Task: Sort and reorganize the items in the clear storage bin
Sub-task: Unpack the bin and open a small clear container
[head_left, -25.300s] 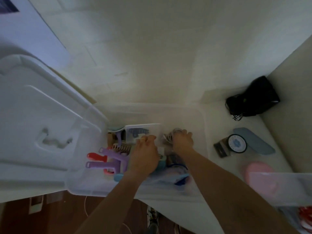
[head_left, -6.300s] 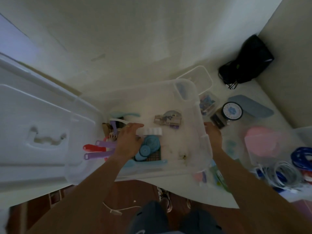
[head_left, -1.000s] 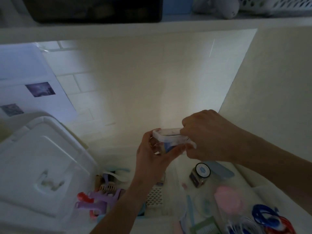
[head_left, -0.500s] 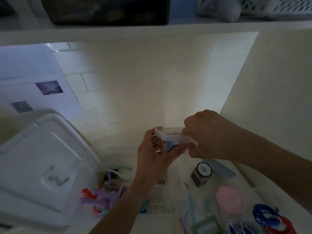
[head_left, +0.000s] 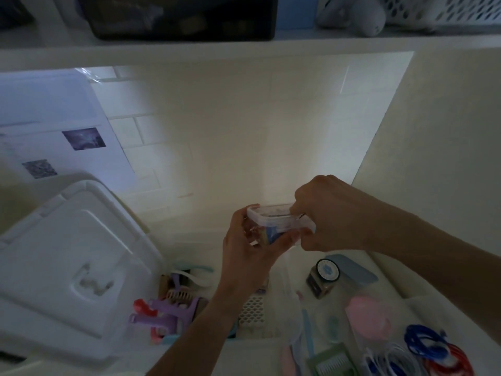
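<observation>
Centrally, one small clear container (head_left: 273,226), lidded, was held in mid-air at centre frame above the clear storage bin (head_left: 282,283), which occupied the lower middle. Left hand (head_left: 249,251): curled round the container's body from below and from the left side, gripping it. Right hand (head_left: 328,213): curled over the right end of the lid, fingers pinching its rim. Long axis of the container ran left to right across the frame, tilted down slightly toward the right; contents blue and indistinct. Both hands touched it, the right one placed at the lid edge, so the likely next move, opening or pressing shut, fell to that hand. Bin lid (head_left: 70,267), white, lay at lower left. Combs and clips (head_left: 168,310) sat in the bin's left part. Coiled cords (head_left: 428,346), blue and red, lay at lower right, outside the bin.
</observation>
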`<state>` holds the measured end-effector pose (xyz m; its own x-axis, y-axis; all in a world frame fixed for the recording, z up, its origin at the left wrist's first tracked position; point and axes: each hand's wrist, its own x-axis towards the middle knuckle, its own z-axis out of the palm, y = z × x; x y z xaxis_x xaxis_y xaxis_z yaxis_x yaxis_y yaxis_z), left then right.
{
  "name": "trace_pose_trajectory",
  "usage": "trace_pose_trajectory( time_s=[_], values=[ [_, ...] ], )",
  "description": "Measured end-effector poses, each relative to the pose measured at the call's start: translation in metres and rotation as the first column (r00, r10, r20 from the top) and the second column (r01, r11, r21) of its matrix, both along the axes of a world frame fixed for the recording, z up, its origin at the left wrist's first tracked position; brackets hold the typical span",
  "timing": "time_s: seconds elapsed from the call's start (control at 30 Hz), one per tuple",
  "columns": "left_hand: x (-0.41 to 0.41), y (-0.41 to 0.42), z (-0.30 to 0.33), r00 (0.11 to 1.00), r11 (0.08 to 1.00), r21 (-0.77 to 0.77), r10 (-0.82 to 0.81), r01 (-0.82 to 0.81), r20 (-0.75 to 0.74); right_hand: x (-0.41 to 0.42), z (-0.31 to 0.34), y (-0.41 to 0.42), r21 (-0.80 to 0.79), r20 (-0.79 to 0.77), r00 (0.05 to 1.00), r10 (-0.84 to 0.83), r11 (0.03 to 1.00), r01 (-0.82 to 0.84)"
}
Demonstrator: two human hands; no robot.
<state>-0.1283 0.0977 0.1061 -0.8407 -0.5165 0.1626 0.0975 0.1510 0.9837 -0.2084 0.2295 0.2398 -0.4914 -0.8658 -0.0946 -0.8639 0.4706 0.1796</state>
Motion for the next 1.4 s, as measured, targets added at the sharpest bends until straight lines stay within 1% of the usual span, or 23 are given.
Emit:
trace_pose_trajectory(
  time_s=[0.07, 0.1, 0.13, 0.2, 0.3, 0.37, 0.43, 0.53, 0.6, 0.67, 0.83, 1.07, 1.13, 1.2, 1.27, 1.3, 1.37, 1.4],
  values=[
    [0.001, -0.005, -0.001, 1.000, 0.999, -0.036, -0.004, 0.004, -0.015, 0.003, -0.003, 0.000, 0.001, -0.018, 1.000, 0.012, 1.000, -0.012],
    [0.002, -0.009, 0.000, 1.000, 0.996, -0.083, -0.020, 0.018, -0.013, 0.005, -0.006, 0.000, 0.001, -0.028, 0.999, 0.027, 1.000, -0.027],
    [0.002, -0.013, -0.001, 0.999, 0.990, -0.129, -0.052, 0.051, -0.001, 0.008, -0.010, -0.001, 0.003, -0.039, 0.998, 0.047, 0.999, -0.047],
    [0.004, -0.017, 0.000, 0.991, 0.977, -0.167, -0.124, 0.132, 0.054, 0.013, -0.020, -0.001, 0.002, -0.044, 0.996, 0.079, 0.997, -0.079],
    [0.004, -0.021, -0.007, 0.970, 0.945, -0.221, -0.234, 0.243, 0.066, 0.013, -0.034, -0.003, 0.014, -0.062, 0.997, 0.051, 0.999, -0.051],
    [0.006, -0.023, -0.011, 0.972, 0.943, -0.235, -0.232, 0.235, 0.041, 0.015, -0.045, -0.007, 0.032, -0.124, 0.991, 0.043, 0.999, -0.039],
    [0.005, -0.023, -0.014, 0.983, 0.954, -0.243, -0.182, 0.175, -0.006, 0.019, -0.054, -0.011, 0.051, -0.188, 0.981, 0.038, 0.998, -0.029],
    [0.003, -0.020, -0.021, 0.988, 0.974, -0.180, -0.150, 0.140, -0.043, 0.023, -0.063, -0.017, 0.002, -0.256, 0.967, 0.007, 1.000, -0.006],
    [0.002, -0.020, -0.029, 0.990, 0.983, -0.132, -0.134, 0.127, -0.047, 0.026, -0.063, -0.020, -0.011, -0.223, 0.975, 0.007, 1.000, -0.009],
    [0.001, -0.020, -0.034, 0.991, 0.987, -0.109, -0.126, 0.121, -0.040, 0.027, -0.062, -0.022, 0.011, -0.179, 0.984, -0.006, 1.000, 0.008],
    [0.003, -0.019, -0.039, 0.995, 0.986, -0.138, -0.094, 0.089, -0.032, 0.028, -0.061, -0.022, 0.011, -0.138, 0.990, -0.019, 1.000, 0.021],
    [0.006, -0.018, -0.036, 0.992, 0.980, -0.168, -0.115, 0.105, -0.054, 0.029, -0.055, -0.023, 0.015, -0.075, 0.997, -0.028, 0.999, 0.029],
    [0.009, -0.018, -0.033, 0.992, 0.978, -0.185, -0.113, 0.100, -0.062, 0.027, -0.056, -0.022, -0.016, -0.034, 0.999, -0.024, 1.000, 0.024],
    [0.011, -0.019, -0.030, 0.994, 0.973, -0.215, -0.094, 0.082, -0.048, 0.016, -0.059, -0.016, -0.088, 0.040, 0.999, -0.003, 0.996, 0.007],
    [0.013, -0.020, -0.027, 0.996, 0.965, -0.252, -0.083, 0.069, -0.043, 0.002, -0.059, -0.008, -0.176, 0.196, 0.980, 0.025, 0.984, 0.010],
    [0.014, -0.020, -0.024, 0.997, 0.968, -0.247, -0.059, 0.047, -0.041, -0.002, -0.056, -0.004, -0.235, 0.286, 0.957, 0.052, 0.972, 0.018],
    [0.016, -0.016, -0.013, 0.999, 0.984, -0.175, 0.004, -0.012, -0.050, -0.003, -0.046, -0.001, -0.341, 0.433, 0.897, 0.088, 0.937, 0.073],
    [0.016, -0.012, -0.008, 0.995, 0.986, -0.165, 0.016, -0.032, -0.094, -0.001, -0.040, -0.002, -0.374, 0.478, 0.875, 0.080, 0.920, 0.120]
  ],
)
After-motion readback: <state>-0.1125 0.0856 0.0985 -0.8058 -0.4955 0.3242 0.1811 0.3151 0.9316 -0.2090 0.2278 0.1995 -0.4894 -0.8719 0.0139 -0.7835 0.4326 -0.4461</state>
